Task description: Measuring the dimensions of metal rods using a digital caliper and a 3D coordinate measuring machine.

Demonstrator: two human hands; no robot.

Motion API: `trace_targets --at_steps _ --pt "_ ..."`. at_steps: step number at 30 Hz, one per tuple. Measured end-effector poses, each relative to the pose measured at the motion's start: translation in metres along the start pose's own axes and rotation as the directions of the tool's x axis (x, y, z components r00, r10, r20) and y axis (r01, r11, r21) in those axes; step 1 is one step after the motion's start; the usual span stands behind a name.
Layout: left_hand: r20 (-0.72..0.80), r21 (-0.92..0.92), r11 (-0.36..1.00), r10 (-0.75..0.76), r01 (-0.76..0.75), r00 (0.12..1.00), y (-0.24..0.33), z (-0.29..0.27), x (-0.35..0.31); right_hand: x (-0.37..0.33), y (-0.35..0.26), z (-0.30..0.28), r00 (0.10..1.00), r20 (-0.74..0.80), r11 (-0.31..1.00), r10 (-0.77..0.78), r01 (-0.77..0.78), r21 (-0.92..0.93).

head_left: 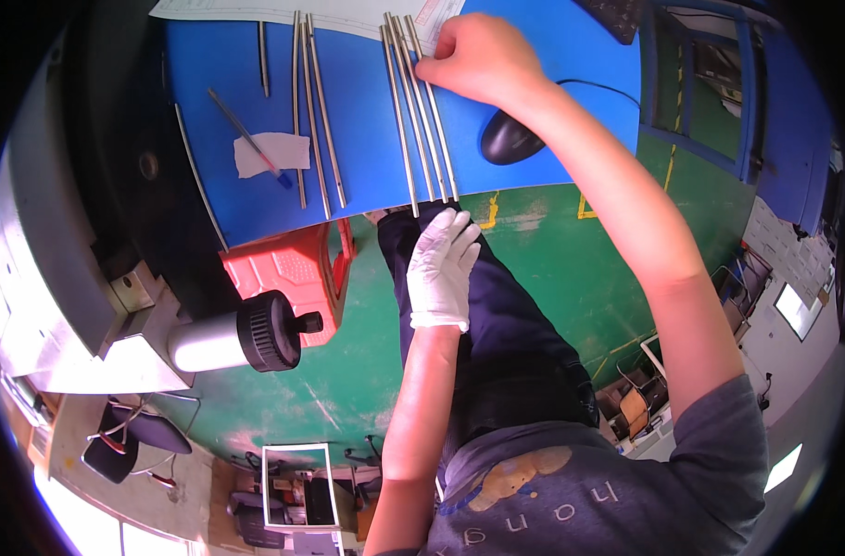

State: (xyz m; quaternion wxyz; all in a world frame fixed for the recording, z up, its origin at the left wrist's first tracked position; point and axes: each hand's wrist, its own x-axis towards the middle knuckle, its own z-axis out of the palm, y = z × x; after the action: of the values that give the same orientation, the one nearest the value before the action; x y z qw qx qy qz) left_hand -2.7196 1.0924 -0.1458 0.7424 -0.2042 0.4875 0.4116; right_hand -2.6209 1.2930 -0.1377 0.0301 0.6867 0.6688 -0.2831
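Several slim silvery metal rods [406,120] lie side by side on the blue tabletop, their near ends sticking out a little past its front edge. My bare right hand [485,57] is closed with thumb and fingers at the upper part of the rightmost rod [437,130]. My left hand [444,269], in a white glove, is just below the near rod ends, fingers stretched out and nothing seen in it. Whether its fingertips touch a rod end I cannot tell. Three more rods [316,120] lie to the left.
A black mouse [512,139] sits right of the rods. A pen [246,134] and torn paper [272,154] lie left, near a short rod [263,60]. Printed sheets [339,13] cover the far edge. A red plastic stool [288,278] and a machine with a black knob [270,331] stand left.
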Motion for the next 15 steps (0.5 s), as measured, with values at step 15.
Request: trace_targets --at_steps 15 --pt "-0.04 0.086 0.996 -0.011 0.014 0.999 0.0 -0.007 -0.01 -0.008 -0.01 0.002 0.997 -0.032 0.997 0.071 -0.071 0.006"
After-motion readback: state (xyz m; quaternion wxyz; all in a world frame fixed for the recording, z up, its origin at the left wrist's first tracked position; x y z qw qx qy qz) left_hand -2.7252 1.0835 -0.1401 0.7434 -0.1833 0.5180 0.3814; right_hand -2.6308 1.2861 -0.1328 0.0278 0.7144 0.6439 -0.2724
